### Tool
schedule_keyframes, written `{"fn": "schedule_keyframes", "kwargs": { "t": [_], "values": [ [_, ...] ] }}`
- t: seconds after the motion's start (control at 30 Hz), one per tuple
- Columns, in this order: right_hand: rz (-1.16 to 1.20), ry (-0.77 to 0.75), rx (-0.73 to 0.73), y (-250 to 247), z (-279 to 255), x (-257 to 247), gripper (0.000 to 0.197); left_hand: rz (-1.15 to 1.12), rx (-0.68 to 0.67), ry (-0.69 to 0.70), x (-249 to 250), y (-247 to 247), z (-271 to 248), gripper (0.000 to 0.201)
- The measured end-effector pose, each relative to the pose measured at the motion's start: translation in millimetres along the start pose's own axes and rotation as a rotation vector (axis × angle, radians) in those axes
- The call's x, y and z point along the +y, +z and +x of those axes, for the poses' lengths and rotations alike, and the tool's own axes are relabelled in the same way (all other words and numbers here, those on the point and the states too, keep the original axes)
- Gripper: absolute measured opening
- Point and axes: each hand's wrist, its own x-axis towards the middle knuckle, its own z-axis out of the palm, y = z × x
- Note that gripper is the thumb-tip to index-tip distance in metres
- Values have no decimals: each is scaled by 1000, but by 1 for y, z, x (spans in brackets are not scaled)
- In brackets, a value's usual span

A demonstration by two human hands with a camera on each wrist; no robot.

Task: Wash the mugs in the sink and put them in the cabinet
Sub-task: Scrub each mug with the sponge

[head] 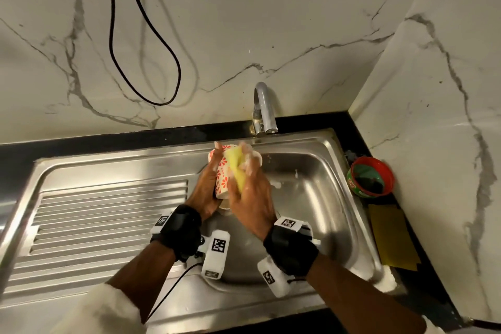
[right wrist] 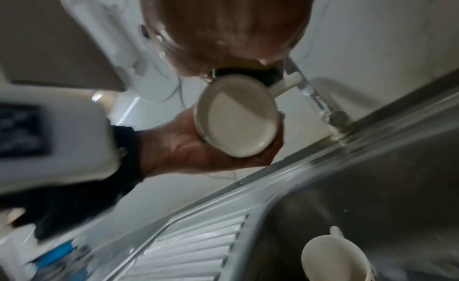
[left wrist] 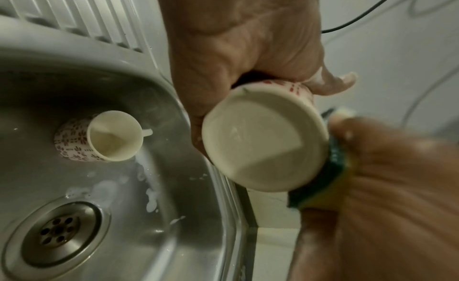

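Over the steel sink basin (head: 320,171), my left hand (head: 207,184) grips a white mug with red flower print (head: 222,173), lying sideways with its base (left wrist: 263,140) toward me. My right hand (head: 250,187), foamy with soap, grips a yellow sponge with a green scrub side (head: 236,171) and presses it against the mug's wall (right wrist: 236,116). A second flowered mug (left wrist: 99,136) lies on its side on the basin floor, handle up (right wrist: 335,255); in the head view my hands hide it.
The chrome tap (head: 263,108) stands just behind the hands. A ribbed drainboard (head: 108,214) fills the left. The drain (left wrist: 59,230) has soap foam near it. A red and green tub (head: 370,176) and a yellow cloth (head: 390,236) sit on the black counter at right.
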Motion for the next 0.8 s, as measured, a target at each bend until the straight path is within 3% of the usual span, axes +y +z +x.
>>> {"fn": "schedule_keyframes", "kwargs": {
  "t": [0.07, 0.17, 0.23, 0.3, 0.33, 0.43, 0.57, 0.6, 0.7, 0.77, 0.8],
  "values": [
    [-37, -53, -55, 2, -4, 6, 58, -13, -45, -2, 0, -2, 0, 73],
    [-71, 26, -28, 5, 4, 10, 56, 10, -45, 13, -1, -2, -2, 71],
    [-118, -68, -103, 3, 0, -1, 59, 10, -21, 21, -1, 1, -3, 86],
    [-155, -236, -181, 0, -4, -1, 53, -12, -14, 18, -2, 2, -2, 88],
    [-129, -211, -165, -1, -1, 2, 48, -22, -14, 9, -2, 3, -2, 83],
    [-40, 65, -10, 0, 10, 0, 51, -12, -29, -5, -4, 7, -2, 76],
    [-133, -241, -225, -4, -7, -14, 54, -74, 31, -29, -3, 7, -1, 88],
    [-108, -253, -238, -7, -7, -10, 51, -65, 19, -33, -2, 6, -1, 86],
    [35, -81, -101, -4, 10, 0, 46, -90, -73, 14, -2, 11, -5, 66],
    [8, 38, -26, 0, 22, -5, 48, -97, -95, 23, -2, 18, -7, 66],
    [-72, 23, -40, 1, 23, -11, 51, -107, -94, 35, -2, 18, -8, 66]
  ]
}}
